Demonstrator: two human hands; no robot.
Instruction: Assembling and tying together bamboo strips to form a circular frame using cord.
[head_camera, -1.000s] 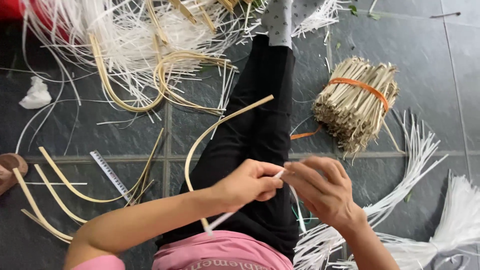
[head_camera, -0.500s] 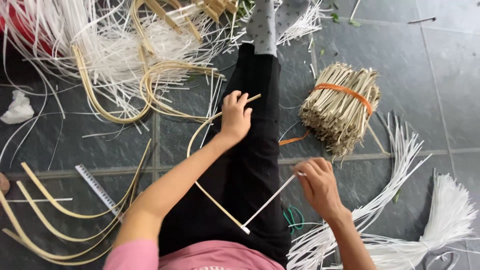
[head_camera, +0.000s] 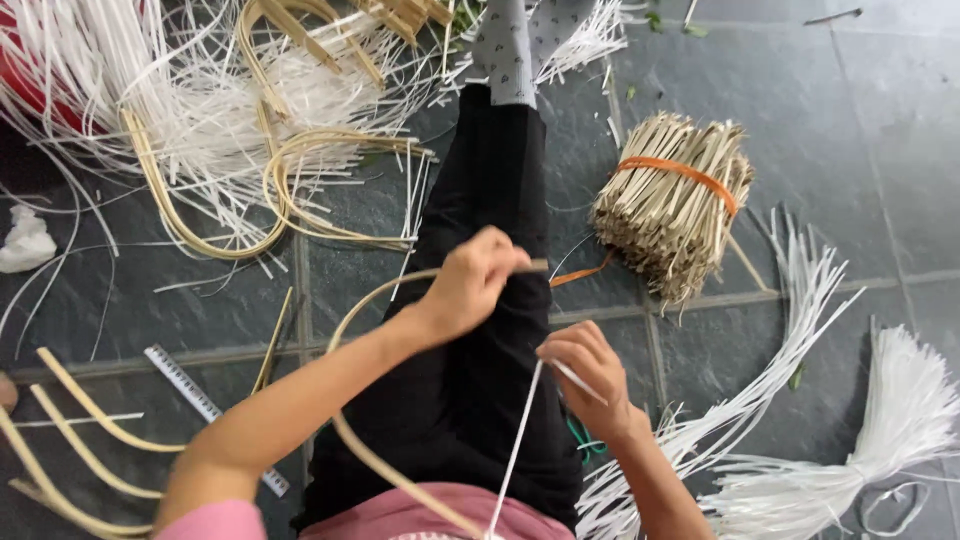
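- Left hand (head_camera: 475, 280) closed around the far end of a curved bamboo strip (head_camera: 345, 325), above the lap; fingers curled tight on it; the strip's tip pokes out past the knuckles toward the right.
- The bamboo strip bows out to the left of the black trouser leg (head_camera: 490, 330), then runs back down toward the pink shirt hem (head_camera: 430, 515) at the bottom edge.
- Right hand (head_camera: 590, 375) lower and to the right, just apart from the left; thumb and fingertips pinched on a thin white strip (head_camera: 520, 450); the strip drops straight from the pinch to the lower end of the bamboo curve.
- Bundle of short tan sticks (head_camera: 665, 210) bound with an orange band (head_camera: 680, 175), lying on the dark tiled floor (head_camera: 850, 130) right of the leg.
- Loose white strips (head_camera: 760, 400) fan out at lower right; a tied white sheaf (head_camera: 900, 420) beside them.
- Upper left: heap of white strips (head_camera: 160, 110) tangled with bent bamboo loops (head_camera: 300, 190).
- Ruler (head_camera: 200, 400) flat on the floor at left, near more curved bamboo pieces (head_camera: 80, 440).
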